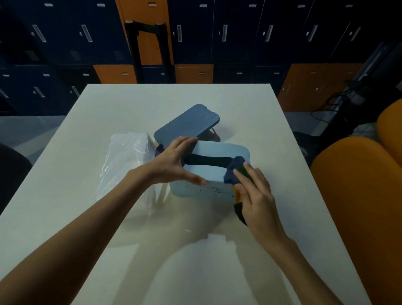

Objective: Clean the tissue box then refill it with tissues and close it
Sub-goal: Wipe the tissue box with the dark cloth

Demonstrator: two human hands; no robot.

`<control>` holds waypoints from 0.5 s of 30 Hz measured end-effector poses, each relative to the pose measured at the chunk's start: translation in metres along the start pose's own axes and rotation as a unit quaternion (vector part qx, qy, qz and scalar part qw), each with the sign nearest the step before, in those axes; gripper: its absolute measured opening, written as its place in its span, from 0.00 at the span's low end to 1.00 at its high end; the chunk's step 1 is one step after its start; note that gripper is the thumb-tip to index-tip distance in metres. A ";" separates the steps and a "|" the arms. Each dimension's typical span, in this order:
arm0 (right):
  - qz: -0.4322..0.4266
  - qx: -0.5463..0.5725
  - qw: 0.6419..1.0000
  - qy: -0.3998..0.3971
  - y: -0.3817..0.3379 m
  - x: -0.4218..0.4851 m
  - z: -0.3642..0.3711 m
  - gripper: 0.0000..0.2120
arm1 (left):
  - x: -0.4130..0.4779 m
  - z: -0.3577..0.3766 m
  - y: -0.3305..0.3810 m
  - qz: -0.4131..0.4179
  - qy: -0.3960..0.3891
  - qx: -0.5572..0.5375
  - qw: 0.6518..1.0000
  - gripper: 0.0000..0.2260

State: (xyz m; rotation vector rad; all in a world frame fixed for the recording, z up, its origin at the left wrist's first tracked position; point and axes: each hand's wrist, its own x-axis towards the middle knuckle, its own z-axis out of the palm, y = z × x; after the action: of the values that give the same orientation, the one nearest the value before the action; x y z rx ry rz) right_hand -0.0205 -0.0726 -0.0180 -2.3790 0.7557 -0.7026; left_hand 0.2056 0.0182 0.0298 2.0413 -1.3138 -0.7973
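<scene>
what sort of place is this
Likely a locker area or break room in a workplace or school: navy and orange lockers line the back, behind a plain white table with orange chairs beside it.

The tissue box [214, 176] is set near the middle of the desk [128, 107], slot side up. Just behind it, toward its left far corner, the lid [187, 123] is seen lying tilted. To the left of the box, touching or nearly so, a plastic pack [126, 158] is laid on the desk. The left hand [174, 161] is spread across the box's left end, thumb along the near edge. At the right end a cloth [235, 171] is pressed onto the top near corner under the fingers [242, 177] of the right hand [255, 201], its tail hung down beside the box. Lockers [224, 26] are ranged behind the desk, a stand [149, 46] before them; chairs [355, 193] are placed to the right.
</scene>
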 end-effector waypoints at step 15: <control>-0.004 -0.064 0.994 -0.090 0.000 0.008 -0.036 0.18 | -0.001 -0.001 0.006 -0.006 -0.002 0.017 1.000 0.48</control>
State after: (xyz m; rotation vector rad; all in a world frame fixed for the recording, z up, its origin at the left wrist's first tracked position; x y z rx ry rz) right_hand -0.0369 -0.0892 0.0103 -2.5217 0.7325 -0.4460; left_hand 0.2029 0.0173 0.0349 2.0778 -1.3275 -0.7906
